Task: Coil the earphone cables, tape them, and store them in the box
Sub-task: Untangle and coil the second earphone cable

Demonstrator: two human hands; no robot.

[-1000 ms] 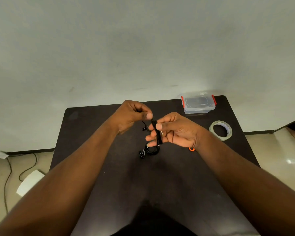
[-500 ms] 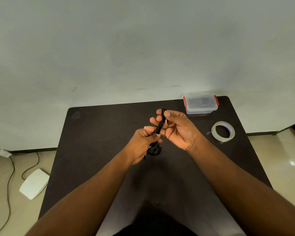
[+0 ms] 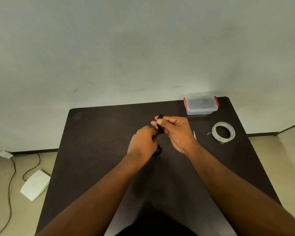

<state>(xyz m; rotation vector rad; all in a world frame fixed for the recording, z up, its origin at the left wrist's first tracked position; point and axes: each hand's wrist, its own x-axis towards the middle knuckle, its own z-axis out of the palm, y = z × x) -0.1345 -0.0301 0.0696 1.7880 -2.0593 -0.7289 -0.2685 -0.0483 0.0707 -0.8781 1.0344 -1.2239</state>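
Since half a second ago our left hand [image 3: 142,142] has barely shifted, staying low at the coil's bottom end, while our right hand [image 3: 174,132] has turned slightly so its thumb lies across the top of the bundle. We hold the earphone cable [image 3: 160,124] as a black, upright coil between both hands: the right hand's fingers and thumb curl round its upper part, the loop's top poking out above the fingertips; the left hand pinches the lower strands just beneath, fingers curled in. A second black coil [image 3: 157,150] lies on the table [image 3: 95,150] directly below our left hand, partly hidden by it.

Nearest us the dark tabletop is bare between our forearms, and it stays open to the left of our hands out to the left edge. Right of our right wrist a small pale sliver [image 3: 194,135] lies on the surface; we cannot tell what it is. Farther right sits the tape roll [image 3: 223,132], flat, near the right edge, well apart from our hands. At the far right corner stands the box [image 3: 201,105], clear plastic with red clips, its lid on, touching the back edge by the wall [image 3: 126,48].

On the floor to the left lie a white pad [image 3: 35,184] and a dark cord [image 3: 11,181]. We can read no writing anywhere.
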